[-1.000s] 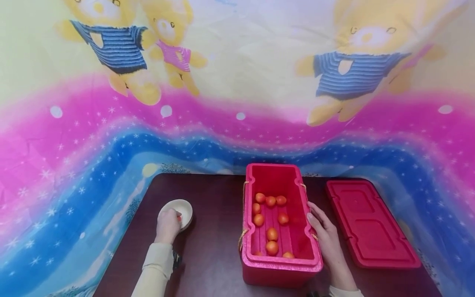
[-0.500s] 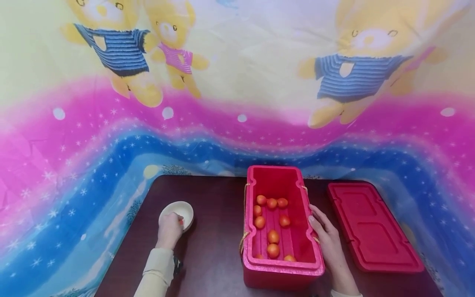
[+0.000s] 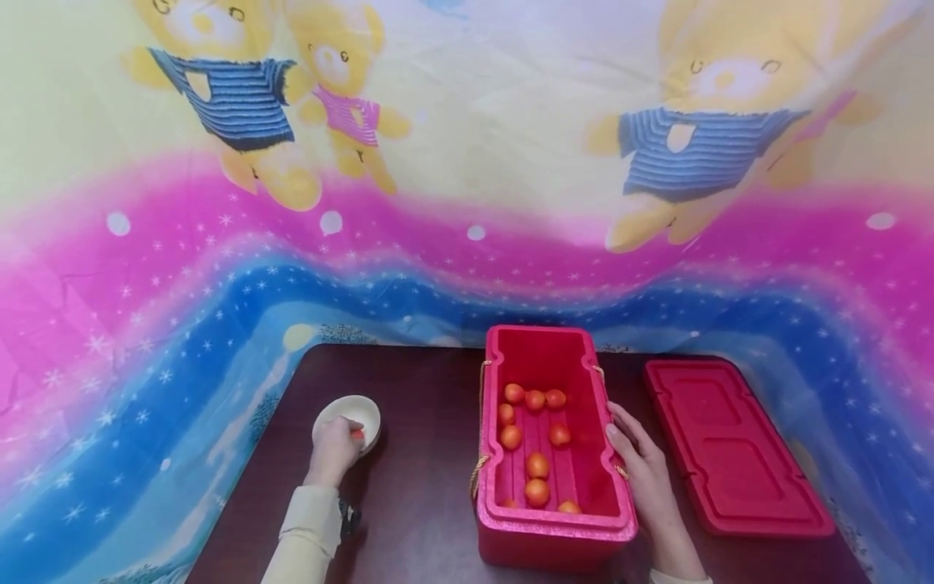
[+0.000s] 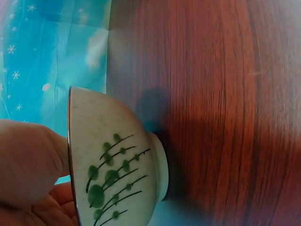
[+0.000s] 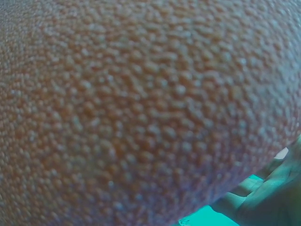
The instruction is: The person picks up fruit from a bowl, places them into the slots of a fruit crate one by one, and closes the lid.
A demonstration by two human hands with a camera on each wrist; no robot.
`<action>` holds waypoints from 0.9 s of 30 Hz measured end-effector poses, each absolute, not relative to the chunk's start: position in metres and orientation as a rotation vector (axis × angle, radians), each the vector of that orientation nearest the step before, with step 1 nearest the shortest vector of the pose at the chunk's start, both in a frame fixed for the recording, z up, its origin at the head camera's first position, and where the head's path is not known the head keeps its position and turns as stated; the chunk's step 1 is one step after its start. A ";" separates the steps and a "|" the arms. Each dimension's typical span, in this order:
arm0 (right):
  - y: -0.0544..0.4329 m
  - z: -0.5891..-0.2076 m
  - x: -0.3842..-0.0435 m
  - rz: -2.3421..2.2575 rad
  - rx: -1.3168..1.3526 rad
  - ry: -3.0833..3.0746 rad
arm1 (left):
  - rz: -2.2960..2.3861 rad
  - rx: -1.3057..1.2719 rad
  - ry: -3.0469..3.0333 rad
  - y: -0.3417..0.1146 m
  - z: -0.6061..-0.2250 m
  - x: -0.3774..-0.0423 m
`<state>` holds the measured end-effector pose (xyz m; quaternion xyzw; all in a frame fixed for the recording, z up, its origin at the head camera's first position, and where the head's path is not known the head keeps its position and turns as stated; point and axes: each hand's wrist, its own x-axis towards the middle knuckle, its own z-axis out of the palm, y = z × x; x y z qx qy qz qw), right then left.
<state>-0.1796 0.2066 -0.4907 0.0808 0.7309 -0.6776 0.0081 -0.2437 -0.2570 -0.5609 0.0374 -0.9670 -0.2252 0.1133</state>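
At the left, my left hand (image 3: 332,451) reaches over the rim of a white bowl (image 3: 369,410) and pinches a small orange-red tomato (image 3: 357,435), mostly hidden by the fingers. In the left wrist view the bowl (image 4: 122,160) shows green leaf sprigs, and the fingertips are hidden inside it. A red foam box (image 3: 558,542) stands without its lid in the middle, with several tomatoes (image 3: 537,465) on its floor. My right hand (image 3: 648,470) rests against the box's right side with extended fingers. The box's grainy wall (image 5: 141,103) fills most of the right wrist view.
A red lid (image 3: 737,446) lies flat on the dark wooden table (image 3: 423,454), right of the box. Gold cord handles (image 3: 477,470) hang at the box's sides. Behind the table hangs a cloth printed with bears (image 3: 233,97).
The scene shifts slightly downward in the head view. My left fingers move a little inside the bowl, and more of the tomato shows now. The right hand stays on the box.
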 end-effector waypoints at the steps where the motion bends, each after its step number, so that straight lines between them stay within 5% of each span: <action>1: 0.207 -0.491 -0.180 -2.115 0.251 2.283 | -0.667 0.118 -2.829 -0.257 -0.562 -0.244; 27: 0.209 -0.491 -0.180 -2.111 0.223 2.311 | -0.751 0.054 -2.629 -0.223 -0.519 -0.252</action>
